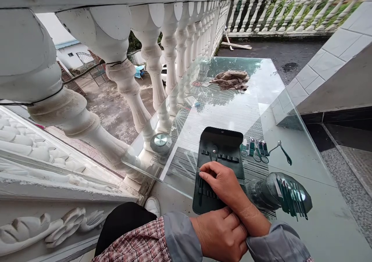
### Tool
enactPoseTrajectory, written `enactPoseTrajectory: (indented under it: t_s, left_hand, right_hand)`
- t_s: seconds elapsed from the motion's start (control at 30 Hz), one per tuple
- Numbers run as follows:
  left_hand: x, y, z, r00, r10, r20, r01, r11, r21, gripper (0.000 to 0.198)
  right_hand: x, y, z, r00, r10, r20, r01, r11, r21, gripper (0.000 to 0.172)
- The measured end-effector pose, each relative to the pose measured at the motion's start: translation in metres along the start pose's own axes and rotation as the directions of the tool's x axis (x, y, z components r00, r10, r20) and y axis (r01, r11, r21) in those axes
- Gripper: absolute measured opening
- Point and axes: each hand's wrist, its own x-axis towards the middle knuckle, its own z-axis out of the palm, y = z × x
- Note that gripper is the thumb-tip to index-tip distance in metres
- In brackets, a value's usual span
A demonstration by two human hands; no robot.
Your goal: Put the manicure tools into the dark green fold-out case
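Observation:
An open black tool case (222,146) lies on the glass table (232,111), with a few tools still in its elastic loops. My right hand (222,184) rests on the case's lower half, fingers curled down at its left side; what is under the fingertips is hidden. At my right wrist, my left hand (221,235) is closed around the grey sleeve cuff (270,240). To the right of the case lie several small clippers and scissors (257,148) and a nipper (283,151). Several thin metal tools (293,194) lie in a row nearer me on the right.
A white stone balustrade (145,60) runs along the table's left side. A crumpled brown cloth (231,80) sits at the far end, and a small packet (192,100) lies on the left. A round metal fitting (161,141) holds the glass corner. A tiled wall (334,60) stands at right.

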Motion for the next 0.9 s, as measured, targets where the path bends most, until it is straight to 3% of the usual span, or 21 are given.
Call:
enactPoseTrajectory:
  t_s: [0.23,0.43,0.9]
  left_hand:
    - [-0.0019,0.0005,0.0025,0.990,0.004,0.144,0.001,0.999,-0.034,0.018]
    - [-0.0028,0.0013,0.0036,0.994,-0.002,0.109,0.005,1.000,-0.029,0.018]
    - [-0.0012,0.0012,0.0013,0.994,-0.002,0.108,0.005,0.999,-0.032,0.018]
  right_hand:
    - [-0.0002,0.0003,0.0020,0.996,0.081,-0.022,-0.080,0.995,0.055,0.008]
    - [0.0015,0.0040,0.0043,0.987,0.154,-0.040,-0.149,0.984,0.101,0.014]
    - [0.0008,0.0046,0.0026,0.999,0.020,-0.034,-0.021,1.000,-0.021,0.016]
